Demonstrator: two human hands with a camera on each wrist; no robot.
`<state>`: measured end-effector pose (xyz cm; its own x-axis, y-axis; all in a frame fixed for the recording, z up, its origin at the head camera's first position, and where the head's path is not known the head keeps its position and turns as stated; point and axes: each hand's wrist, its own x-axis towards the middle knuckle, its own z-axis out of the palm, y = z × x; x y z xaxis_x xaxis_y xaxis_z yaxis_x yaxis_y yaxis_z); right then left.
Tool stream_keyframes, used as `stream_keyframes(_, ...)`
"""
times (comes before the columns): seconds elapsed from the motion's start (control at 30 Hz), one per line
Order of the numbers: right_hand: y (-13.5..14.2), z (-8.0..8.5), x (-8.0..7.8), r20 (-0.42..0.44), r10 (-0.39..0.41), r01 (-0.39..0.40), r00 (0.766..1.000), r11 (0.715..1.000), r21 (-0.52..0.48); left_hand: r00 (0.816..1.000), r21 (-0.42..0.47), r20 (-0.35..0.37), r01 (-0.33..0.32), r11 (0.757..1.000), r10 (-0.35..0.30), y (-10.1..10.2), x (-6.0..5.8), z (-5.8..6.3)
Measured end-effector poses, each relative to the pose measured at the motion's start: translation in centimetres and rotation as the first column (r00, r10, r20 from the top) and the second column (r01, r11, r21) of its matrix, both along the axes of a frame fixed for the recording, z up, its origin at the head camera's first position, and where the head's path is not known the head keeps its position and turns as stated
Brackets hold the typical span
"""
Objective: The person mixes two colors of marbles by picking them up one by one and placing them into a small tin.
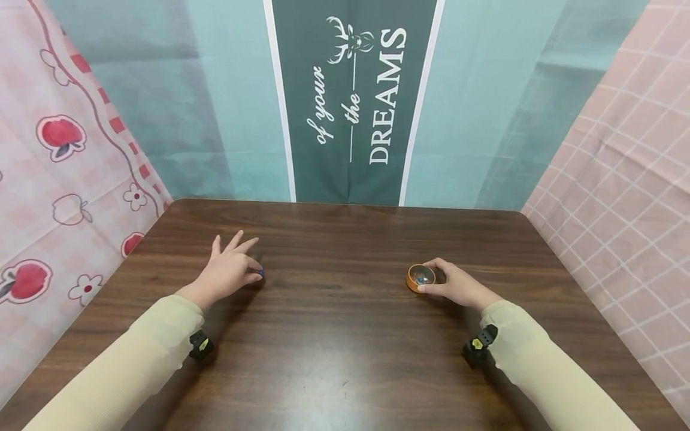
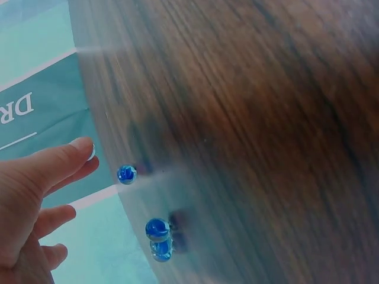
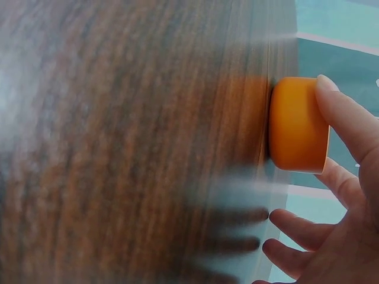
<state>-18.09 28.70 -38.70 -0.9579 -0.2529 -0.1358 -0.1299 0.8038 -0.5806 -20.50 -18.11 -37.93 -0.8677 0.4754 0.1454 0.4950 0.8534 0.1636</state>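
Note:
My left hand is over the left part of the table, thumb and forefinger pinching a small blue glass marble while the other fingers spread away. In the left wrist view only a glassy sliver of it shows at the fingertips. Below that hand, one blue marble sits apart, and two more marbles lie close together; the hand hides these in the head view. On the right, my right hand grips a small round orange container between thumb and fingers. It stands upright on the table, with small bluish pieces inside.
A dark brown wooden table spans the front. Behind it hangs a teal curtain with white lettering. Patterned cloths flank it, an apple print on the left and a pink grid on the right.

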Motion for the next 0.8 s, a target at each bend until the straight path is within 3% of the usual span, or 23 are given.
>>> stream_keyframes(0.37,-0.2,-0.2,-0.1,0.000,-0.006,0.006,1.000,1.000,0.010,0.999,0.021,-0.032,0.023,1.000,-0.023,0.7,0.1,0.5)
stream_keyframes(0.8,0.1,-0.4,-0.1,-0.007,-0.003,0.003,1.000,1.000,0.004,0.998,0.026,-0.058,0.022,0.999,-0.021,1.5,-0.1,0.0)
